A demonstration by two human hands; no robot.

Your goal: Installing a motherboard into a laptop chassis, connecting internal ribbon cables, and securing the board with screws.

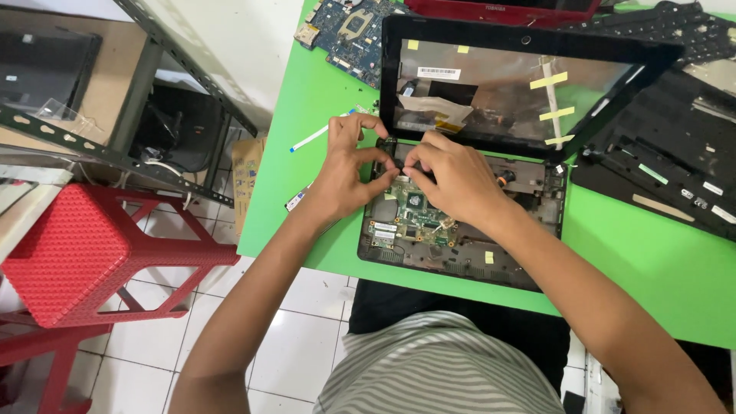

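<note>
Two hands meet over the open little laptop base (460, 230) on the green table (322, 115). I see my left hand (349, 172) and my right hand (452, 180) pinched close, fingertips almost touching, at the back left corner of the base, near the hinge. Something small and dark sits between the fingertips; I cannot tell what it is, or if either hand really has hold of it. That spot is at 12 o'clock from the green circuit board (410, 211), just above it. Both hands are about as near to it. My left comes in from 9 o'clock, my right from 3 o'clock. The base runs long from 9 to 3. The bare screen lid (521, 84) stands open at 12 o'clock behind my hands.
</note>
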